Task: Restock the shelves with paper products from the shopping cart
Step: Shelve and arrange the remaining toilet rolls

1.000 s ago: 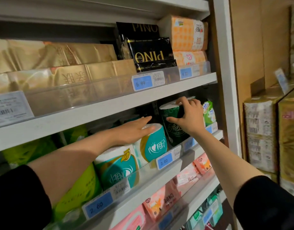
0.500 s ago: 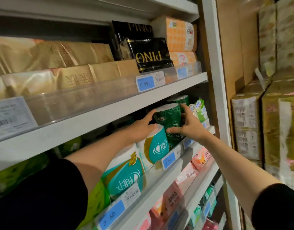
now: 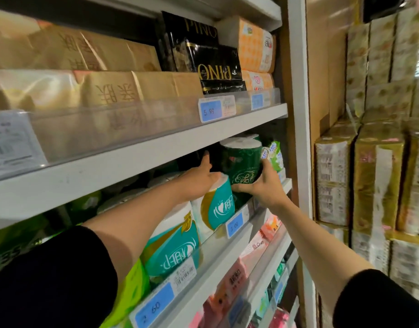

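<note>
1. Head view: the right hand (image 3: 263, 185) curls its fingers (image 3: 239, 188) around the green roll (image 3: 242, 163) on the middle shelf (image 3: 241, 229), likely to seat it upright.
2. The left hand (image 3: 201, 177), fingers spread flat, rests on the teal roll (image 3: 218, 205), probably steadying it.

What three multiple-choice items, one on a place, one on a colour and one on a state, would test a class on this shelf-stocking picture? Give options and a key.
1. Where does the dark green roll stand?
A. top shelf
B. middle shelf, right of the teal rolls
C. floor

2. What colour is the price tag reading 5.99?
A. blue
B. red
C. yellow

3. What is the right hand doing?
A. hanging idle
B. pointing at a tag
C. gripping the dark green roll

Key: 1 B, it stands beside the teal roll under the upper shelf; 2 A, its face is blue; 3 C, thumb and fingers wrap the roll's lower part, while the left hand rests on the teal roll.
</note>
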`<state>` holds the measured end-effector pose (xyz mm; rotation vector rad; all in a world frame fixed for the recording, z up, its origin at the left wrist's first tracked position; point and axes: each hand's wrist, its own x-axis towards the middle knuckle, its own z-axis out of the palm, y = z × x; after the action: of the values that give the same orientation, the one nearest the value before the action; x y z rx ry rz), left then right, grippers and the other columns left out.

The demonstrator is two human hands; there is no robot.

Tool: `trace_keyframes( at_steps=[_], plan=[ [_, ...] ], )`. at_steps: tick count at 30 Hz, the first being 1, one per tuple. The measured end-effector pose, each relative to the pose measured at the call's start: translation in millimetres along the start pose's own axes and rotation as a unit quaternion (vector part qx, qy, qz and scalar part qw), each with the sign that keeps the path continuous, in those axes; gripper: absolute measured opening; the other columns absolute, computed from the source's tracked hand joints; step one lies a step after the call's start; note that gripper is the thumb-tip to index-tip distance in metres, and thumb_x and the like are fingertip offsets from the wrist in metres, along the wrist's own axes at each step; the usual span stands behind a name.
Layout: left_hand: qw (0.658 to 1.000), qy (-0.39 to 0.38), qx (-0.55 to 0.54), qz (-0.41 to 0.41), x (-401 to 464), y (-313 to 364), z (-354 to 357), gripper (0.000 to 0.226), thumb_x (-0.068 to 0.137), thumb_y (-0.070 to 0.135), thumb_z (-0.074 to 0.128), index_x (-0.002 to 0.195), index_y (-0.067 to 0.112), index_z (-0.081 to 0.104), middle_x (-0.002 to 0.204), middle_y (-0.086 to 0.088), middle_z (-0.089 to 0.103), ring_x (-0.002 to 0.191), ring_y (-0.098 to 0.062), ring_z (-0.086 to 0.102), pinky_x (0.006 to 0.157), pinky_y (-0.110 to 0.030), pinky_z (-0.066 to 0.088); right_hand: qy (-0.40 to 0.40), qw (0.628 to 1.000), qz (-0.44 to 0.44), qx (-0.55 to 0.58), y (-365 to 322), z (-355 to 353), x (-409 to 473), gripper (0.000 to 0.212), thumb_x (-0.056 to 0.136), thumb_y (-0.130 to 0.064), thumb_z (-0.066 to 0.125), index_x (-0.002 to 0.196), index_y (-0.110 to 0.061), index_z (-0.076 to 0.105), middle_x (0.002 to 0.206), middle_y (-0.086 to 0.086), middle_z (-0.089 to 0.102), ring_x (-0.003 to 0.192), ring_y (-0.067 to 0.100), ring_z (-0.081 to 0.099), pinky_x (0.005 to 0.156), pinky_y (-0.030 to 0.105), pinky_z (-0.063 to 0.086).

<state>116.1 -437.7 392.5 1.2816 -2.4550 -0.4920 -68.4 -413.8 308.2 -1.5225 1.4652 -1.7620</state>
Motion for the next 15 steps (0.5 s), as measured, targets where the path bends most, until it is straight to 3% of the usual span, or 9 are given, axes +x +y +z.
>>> trace_keyframes(
  at_steps=[5,6,10,15],
  plan=[
    [1.000,-0.007,0.027,0.009,2.6,-3.7,-1.2,0.061,0.103,0.041,0.034,0.153,0.032,0.002,0.160,0.000,0.020,0.143,-0.019,0.027,0.116,-0.030,0.026,0.114,0.975,-0.014,0.190,8.2,-8.1,-2.9,0.092,0.060,-0.014,0.091,0.134,-0.019,0.037,0.128,-0.001,0.055,0.121,0.016,0.054,0.103,0.046,0.047],
    [0.999,-0.008,0.045,0.012,1.1,-2.4,-2.7,0.058,0.103,0.041,0.033,0.154,0.032,0.005,0.159,0.000,0.021,0.143,-0.020,0.027,0.115,-0.027,0.025,0.133,0.966,-0.017,0.221,11.7,-9.0,-5.0,0.095,0.059,-0.012,0.090,0.137,-0.018,0.036,0.130,-0.001,0.055,0.122,0.015,0.053,0.104,0.045,0.046],
    [0.989,-0.007,0.143,0.045,-0.8,11.8,-10.5,0.054,0.105,0.034,0.032,0.154,0.027,0.012,0.160,0.000,0.019,0.145,-0.017,0.022,0.103,-0.014,0.019,0.180,0.932,-0.033,0.311,17.0,-16.7,-10.3,0.113,0.047,-0.033,0.094,0.143,-0.022,0.035,0.135,-0.002,0.055,0.125,0.015,0.054,0.106,0.048,0.045],
    [0.977,-0.016,0.204,0.054,17.2,34.2,-6.3,0.058,0.104,0.032,0.038,0.154,0.019,0.014,0.161,-0.001,0.013,0.147,-0.015,0.013,0.112,-0.020,0.011,0.252,0.908,-0.073,0.327,19.8,-34.4,-16.3,0.101,0.060,-0.014,0.090,0.142,-0.025,0.032,0.134,-0.006,0.053,0.121,0.007,0.055,0.107,0.041,0.045]
  ],
)
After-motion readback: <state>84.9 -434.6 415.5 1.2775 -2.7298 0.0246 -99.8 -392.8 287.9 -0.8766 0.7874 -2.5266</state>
